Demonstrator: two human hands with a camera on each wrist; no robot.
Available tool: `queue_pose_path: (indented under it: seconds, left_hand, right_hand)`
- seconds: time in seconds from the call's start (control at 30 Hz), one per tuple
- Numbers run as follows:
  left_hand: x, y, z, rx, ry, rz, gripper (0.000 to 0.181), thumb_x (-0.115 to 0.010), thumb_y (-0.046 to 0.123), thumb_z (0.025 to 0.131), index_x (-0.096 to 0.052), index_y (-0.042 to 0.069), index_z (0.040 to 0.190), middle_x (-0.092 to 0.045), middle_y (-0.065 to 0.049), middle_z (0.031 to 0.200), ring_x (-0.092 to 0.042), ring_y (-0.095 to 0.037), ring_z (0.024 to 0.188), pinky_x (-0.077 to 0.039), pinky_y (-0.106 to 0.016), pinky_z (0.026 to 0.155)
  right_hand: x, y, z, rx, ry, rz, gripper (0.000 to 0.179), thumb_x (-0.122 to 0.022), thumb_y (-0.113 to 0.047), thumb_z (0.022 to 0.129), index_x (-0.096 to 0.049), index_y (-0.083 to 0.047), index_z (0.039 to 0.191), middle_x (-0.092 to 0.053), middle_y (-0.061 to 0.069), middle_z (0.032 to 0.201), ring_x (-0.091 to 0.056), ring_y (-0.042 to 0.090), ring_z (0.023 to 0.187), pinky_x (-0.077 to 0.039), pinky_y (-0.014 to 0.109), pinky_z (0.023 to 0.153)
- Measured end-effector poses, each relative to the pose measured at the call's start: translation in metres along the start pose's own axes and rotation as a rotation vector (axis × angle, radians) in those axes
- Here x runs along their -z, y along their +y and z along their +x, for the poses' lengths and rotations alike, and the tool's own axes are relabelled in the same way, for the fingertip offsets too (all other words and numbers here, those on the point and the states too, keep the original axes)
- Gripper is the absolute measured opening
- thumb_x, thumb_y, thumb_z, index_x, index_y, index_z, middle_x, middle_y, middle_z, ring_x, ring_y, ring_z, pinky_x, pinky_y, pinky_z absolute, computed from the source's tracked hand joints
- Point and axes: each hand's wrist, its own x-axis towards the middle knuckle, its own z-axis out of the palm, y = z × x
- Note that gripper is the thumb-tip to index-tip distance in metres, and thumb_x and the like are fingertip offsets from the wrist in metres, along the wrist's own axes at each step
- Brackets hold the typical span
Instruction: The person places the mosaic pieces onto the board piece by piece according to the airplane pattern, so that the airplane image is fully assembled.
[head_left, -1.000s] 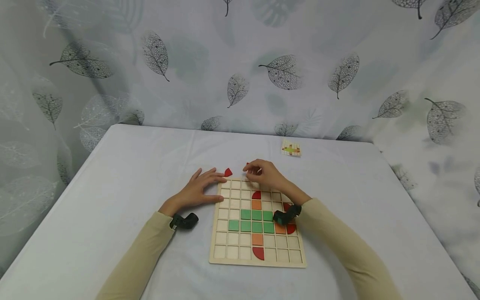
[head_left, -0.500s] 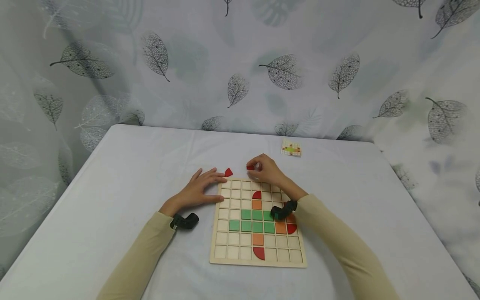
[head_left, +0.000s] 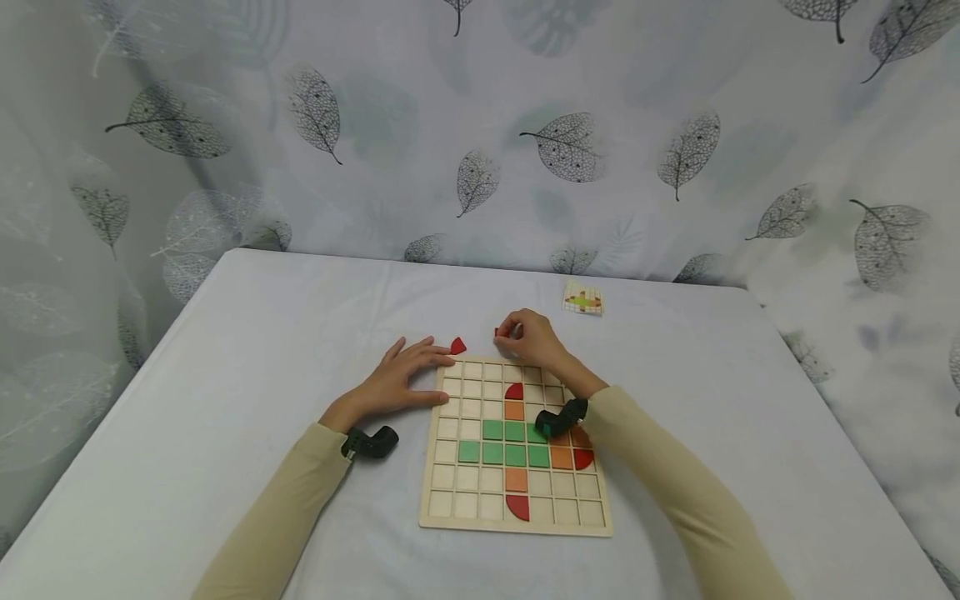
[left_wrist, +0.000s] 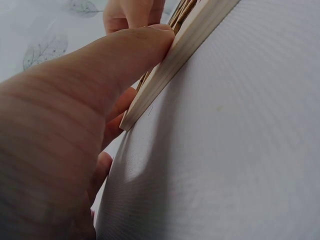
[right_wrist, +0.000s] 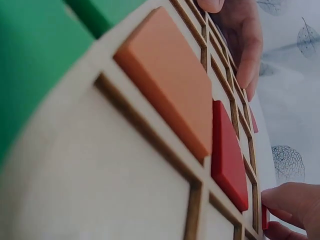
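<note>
My left hand (head_left: pixel 397 379) rests at the far left corner of a wooden grid board (head_left: pixel 517 530), fingers extended. In the left wrist view its thumb (left_wrist: pixel 145 42) presses the board's side edge. Just beyond the board's far edge, my right hand (head_left: pixel 531 340) pinches a small red tile (right_wrist: pixel 264 218) between thumb and fingers, which mostly hide it. Another red tile (head_left: pixel 458 345), rounded on one side, lies on the cloth by the left fingertips. Set in the grid are several green tiles (head_left: pixel 492 452), orange tiles (head_left: pixel 515 479) and red quarter-round tiles (head_left: pixel 518 507).
A small pattern card (head_left: pixel 582 299) lies on the white-covered table (head_left: pixel 315 308) behind the board. Black wrist cameras (head_left: pixel 372 442) sit on both wrists; the right one hides part of the grid. A leaf-print curtain (head_left: pixel 405 125) hangs behind the table.
My right hand has moved slightly away from me past the board's far edge and taken hold of the red tile, which is now largely covered by the fingers. The left hand stays still.
</note>
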Motion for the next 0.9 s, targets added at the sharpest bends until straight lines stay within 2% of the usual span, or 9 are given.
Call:
queue_pose_path:
  seconds: [0.23,0.5,0.73,0.9]
  left_hand:
    - [0.000,-0.001,0.001,-0.007,0.003,0.004,0.053,-0.076,0.034,0.084,-0.060,0.016,0.131,-0.050,-0.005,0.146,-0.023,-0.028,0.148,0.002,-0.051,0.119]
    - [0.000,0.000,0.001,-0.006,0.002,0.008,0.053,-0.076,0.033,0.084,-0.060,0.016,0.130,-0.050,-0.005,0.145,-0.023,-0.028,0.148,0.002,-0.051,0.119]
    - [-0.001,0.000,0.000,-0.019,0.006,0.007,0.053,-0.076,0.034,0.084,-0.060,0.014,0.131,-0.050,-0.007,0.145,-0.024,-0.031,0.147,0.001,-0.055,0.119]
    - [-0.001,0.000,0.001,-0.012,0.002,0.012,0.054,-0.076,0.034,0.084,-0.059,0.015,0.132,-0.049,-0.006,0.146,-0.023,-0.029,0.147,0.001,-0.053,0.119]
  right_hand:
    - [0.001,0.002,0.001,-0.005,-0.016,0.009,0.006,-0.070,-0.005,0.087,-0.068,0.000,0.089,-0.065,0.014,0.090,-0.057,0.024,0.076,-0.046,0.031,0.068]
    - [0.001,0.006,-0.002,-0.009,-0.048,0.053,0.007,-0.069,-0.004,0.087,-0.069,-0.001,0.093,-0.068,0.014,0.096,-0.064,0.025,0.083,-0.052,0.036,0.077]
    - [0.004,-0.001,-0.011,-0.006,-0.071,0.106,0.011,-0.070,-0.004,0.085,-0.070,0.000,0.096,-0.068,0.013,0.094,-0.062,0.024,0.081,-0.050,0.030,0.072]
    - [0.004,-0.005,-0.015,0.004,-0.085,0.110,0.012,-0.072,-0.005,0.085,-0.071,-0.001,0.096,-0.068,0.011,0.094,-0.060,0.022,0.082,-0.052,0.030,0.075]
